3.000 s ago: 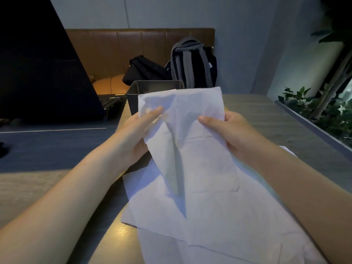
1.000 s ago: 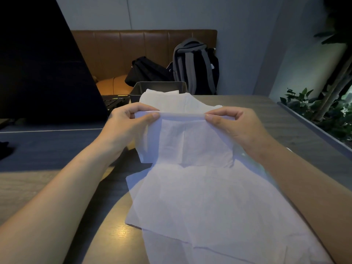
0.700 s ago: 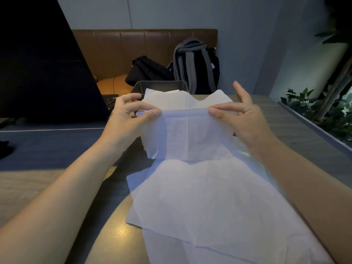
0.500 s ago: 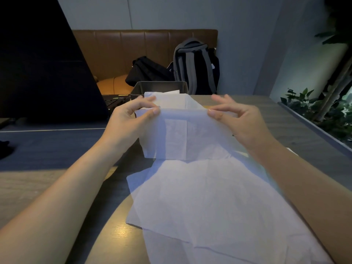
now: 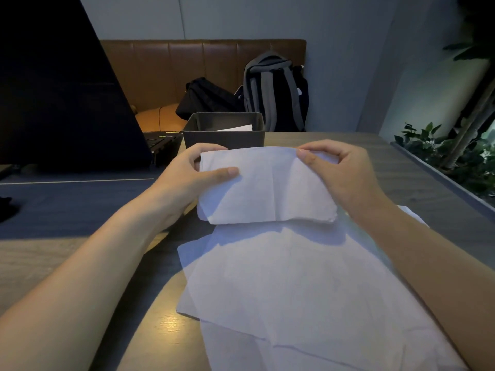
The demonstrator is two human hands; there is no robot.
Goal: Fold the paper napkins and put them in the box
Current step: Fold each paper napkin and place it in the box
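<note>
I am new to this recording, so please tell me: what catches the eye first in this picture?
First, the folded napkin in the centre, held up by the left hand and right hand. Under it, loose napkins lie spread on the table. Behind stands the dark box, with a white sheet inside.

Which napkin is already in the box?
The white one peeking up inside the box, at. The others are held by both hands or lie flat on the table.

One box (image 5: 223,135), two bags (image 5: 276,92), one folded napkin (image 5: 265,188).
</note>
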